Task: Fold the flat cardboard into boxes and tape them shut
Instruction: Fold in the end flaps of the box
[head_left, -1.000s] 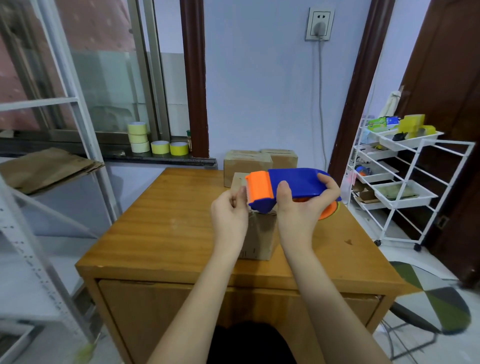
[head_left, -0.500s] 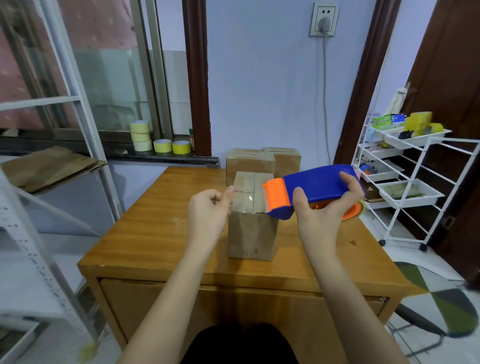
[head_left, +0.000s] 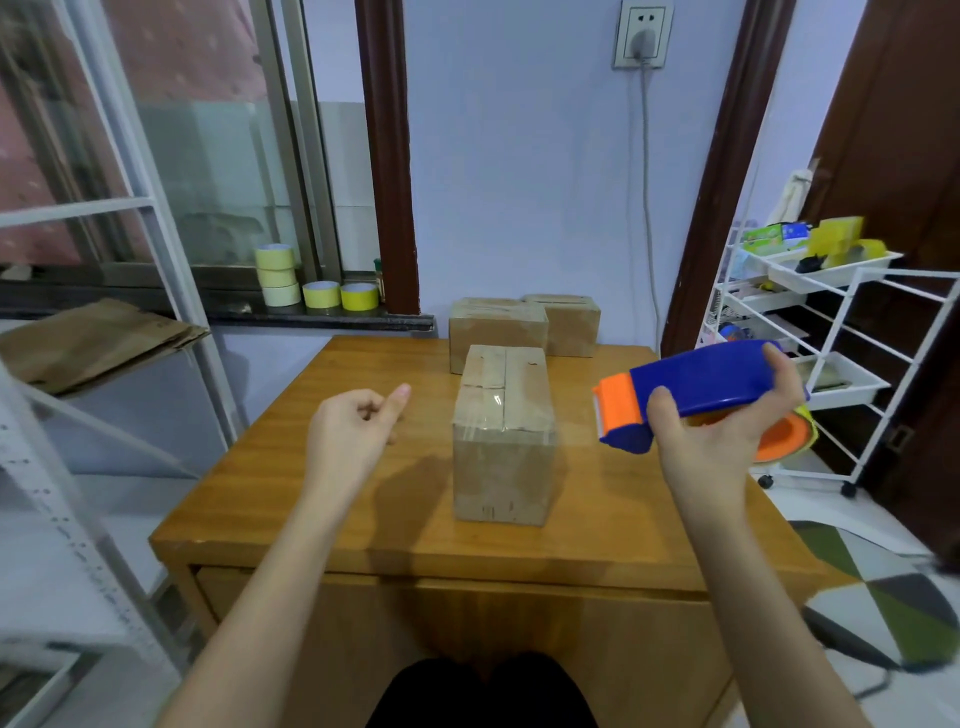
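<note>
A small closed cardboard box (head_left: 503, 436) stands in the middle of the wooden table (head_left: 343, 514), with clear tape across its top seam. My right hand (head_left: 722, 436) grips a blue and orange tape dispenser (head_left: 696, 387), held in the air to the right of the box. My left hand (head_left: 353, 431) hovers left of the box with fingers loosely curled and holds nothing. Two more closed boxes (head_left: 498, 325) (head_left: 569, 322) sit at the table's far edge.
Rolls of yellow tape (head_left: 278, 273) sit on the window sill at back left. Flat cardboard (head_left: 88, 338) lies on a white shelf at the left. A white wire cart (head_left: 831, 332) with trays stands right of the table.
Both hands have pulled apart from the box: the right carried the tape dispenser off to the right, and the left moved away to the left. The box top now shows.
</note>
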